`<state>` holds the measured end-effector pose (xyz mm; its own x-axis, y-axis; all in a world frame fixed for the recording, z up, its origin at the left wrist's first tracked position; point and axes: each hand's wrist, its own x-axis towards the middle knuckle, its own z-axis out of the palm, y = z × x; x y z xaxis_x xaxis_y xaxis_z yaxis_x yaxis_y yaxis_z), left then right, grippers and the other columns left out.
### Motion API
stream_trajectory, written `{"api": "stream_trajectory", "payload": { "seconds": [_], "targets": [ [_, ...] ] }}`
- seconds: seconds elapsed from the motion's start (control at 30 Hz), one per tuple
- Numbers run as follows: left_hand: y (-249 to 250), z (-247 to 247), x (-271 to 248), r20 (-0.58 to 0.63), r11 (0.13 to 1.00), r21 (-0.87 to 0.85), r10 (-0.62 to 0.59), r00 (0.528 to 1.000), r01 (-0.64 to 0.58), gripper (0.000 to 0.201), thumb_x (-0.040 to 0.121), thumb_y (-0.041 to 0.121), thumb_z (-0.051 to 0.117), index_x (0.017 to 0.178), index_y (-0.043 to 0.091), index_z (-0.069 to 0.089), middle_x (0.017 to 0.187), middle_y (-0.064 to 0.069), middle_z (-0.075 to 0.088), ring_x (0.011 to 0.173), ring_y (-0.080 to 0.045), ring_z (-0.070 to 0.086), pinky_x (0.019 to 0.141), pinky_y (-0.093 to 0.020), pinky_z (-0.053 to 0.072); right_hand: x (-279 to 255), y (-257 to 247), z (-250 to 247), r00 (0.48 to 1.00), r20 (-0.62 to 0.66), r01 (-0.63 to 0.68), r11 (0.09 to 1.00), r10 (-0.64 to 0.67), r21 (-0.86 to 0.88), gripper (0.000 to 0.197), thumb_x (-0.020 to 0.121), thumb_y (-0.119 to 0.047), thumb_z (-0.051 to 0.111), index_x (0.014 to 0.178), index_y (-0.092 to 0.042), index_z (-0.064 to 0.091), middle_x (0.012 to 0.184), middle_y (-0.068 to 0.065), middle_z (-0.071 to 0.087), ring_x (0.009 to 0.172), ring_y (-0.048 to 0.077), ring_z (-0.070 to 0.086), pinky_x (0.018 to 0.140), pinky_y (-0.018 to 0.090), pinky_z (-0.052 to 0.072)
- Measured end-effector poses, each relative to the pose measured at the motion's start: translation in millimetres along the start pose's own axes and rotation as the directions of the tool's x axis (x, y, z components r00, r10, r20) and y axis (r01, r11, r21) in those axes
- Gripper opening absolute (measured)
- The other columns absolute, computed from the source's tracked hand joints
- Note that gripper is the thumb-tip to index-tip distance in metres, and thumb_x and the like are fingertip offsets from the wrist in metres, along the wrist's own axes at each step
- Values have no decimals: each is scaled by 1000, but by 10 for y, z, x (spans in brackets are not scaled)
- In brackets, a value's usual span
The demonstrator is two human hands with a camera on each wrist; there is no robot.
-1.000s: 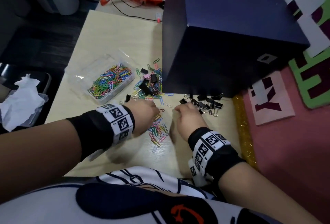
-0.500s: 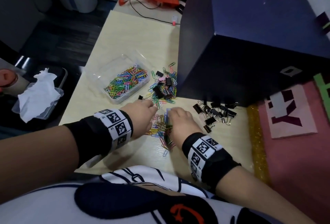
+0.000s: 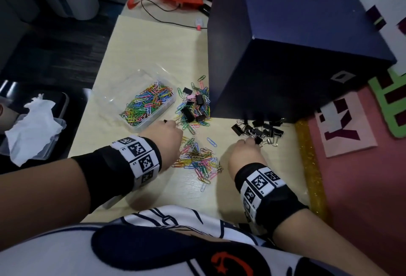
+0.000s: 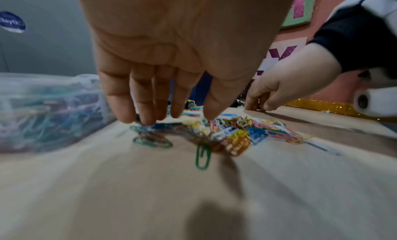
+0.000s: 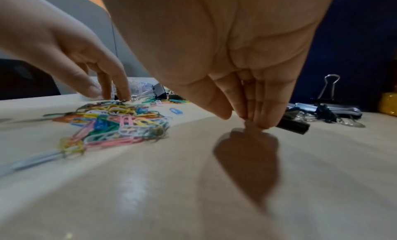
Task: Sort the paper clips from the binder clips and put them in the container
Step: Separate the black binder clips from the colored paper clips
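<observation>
Sorting in progress on the table [image 3: 153, 40]. The container [image 3: 151, 119], a clear tub, sits at the left and already holds many paper clips [image 3: 148, 104]. Just right of it lies a mixed heap [image 3: 194, 108] of coloured clips with black binder clips among them; a loose pile [image 3: 200, 159] of paper clips lies between the two hands; a separate cluster of binder clips [image 3: 261, 129] lies at the foot of the dark box [image 3: 296, 45]. The left hand [image 3: 165, 137] has its fingers extended downward, tips touching clips at the near edge of the mixed heap beside the tub; whether anything is pinched cannot be told. The right hand [image 3: 247, 151] holds its fingers together with the tips on the table, against one black binder clip [image 5: 293, 124] at the edge of the cluster; it appears to push rather than grasp. Likely hazards: paper clips interlock, so lifting a few may drag a chain, or a hidden binder clip, into the tub; sweeping moves may scatter clips off the near table edge; the tub wall is light and a knock from the left hand may shift or tip it.
</observation>
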<state>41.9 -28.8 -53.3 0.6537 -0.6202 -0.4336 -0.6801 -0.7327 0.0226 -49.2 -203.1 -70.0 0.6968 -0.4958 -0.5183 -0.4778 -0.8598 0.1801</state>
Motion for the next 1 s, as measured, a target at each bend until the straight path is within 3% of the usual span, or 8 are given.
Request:
{"api": "stream_trajectory", "payload": {
  "seconds": [0.1,0.27,0.37,0.47,0.53,0.7,0.83,1.0],
  "targets": [
    [16,79,-30,12,1000,-16,10,1000,-10,31,92,29,45,118,14,53,118,-7,47,105,-26,50,83,-41,51,-43,-94,14,998,-21,59,997,-60,-40,45,85,-5,43,128,8,43,129,18,42,120,34,38,94,36,39],
    [-40,139,-24,-13,1000,-22,20,1000,-20,38,90,35,48,124,18,48,128,-5,43,112,-27,46,90,-43,48,-46,-154,-30,998,4,-66,993,66,100,49,90,-13,41,135,4,34,139,18,35,126,33,36,96,35,39],
    [-44,174,-1,-17,993,-37,108,994,-108,43,89,35,48,130,20,46,131,-2,42,116,-26,43,90,-42,47,-73,-213,-52,999,9,38,993,-39,116,45,88,-8,44,131,2,40,133,18,38,122,33,38,97,37,40],
    [17,216,-12,12,964,-71,257,966,-256,47,87,34,50,133,23,46,133,0,42,118,-25,41,95,-43,46,-138,-340,-43,985,1,170,970,-173,173,50,82,-4,48,132,-9,42,131,11,37,120,29,38,99,36,39],
    [33,222,-24,14,953,-101,289,957,-286,46,87,33,50,132,22,47,133,-1,42,117,-25,43,94,-43,46,-180,-404,-84,966,-21,255,937,-258,240,47,85,-4,45,130,-14,45,128,9,38,121,29,40,100,36,38],
    [-139,154,-25,-107,979,-162,109,988,-126,38,88,28,48,125,18,50,118,-5,46,104,-25,52,86,-41,51,-93,-342,-182,978,-96,208,933,-187,294,47,85,0,48,130,-12,44,129,8,35,121,27,39,97,32,39],
    [-216,104,-46,-30,992,-116,-60,998,56,34,91,28,46,120,12,51,112,-8,46,99,-27,53,82,-39,52,-95,-362,-124,976,-53,219,933,-213,284,53,79,4,47,128,-14,43,130,8,35,120,26,36,97,32,38],
    [-153,224,-96,21,987,-105,126,992,-123,32,90,24,45,118,13,55,114,-6,48,103,-25,54,87,-36,48,0,-494,-213,939,-100,344,895,-330,282,51,84,-1,42,132,-19,45,132,5,37,124,24,36,102,34,36]
  ]
}}
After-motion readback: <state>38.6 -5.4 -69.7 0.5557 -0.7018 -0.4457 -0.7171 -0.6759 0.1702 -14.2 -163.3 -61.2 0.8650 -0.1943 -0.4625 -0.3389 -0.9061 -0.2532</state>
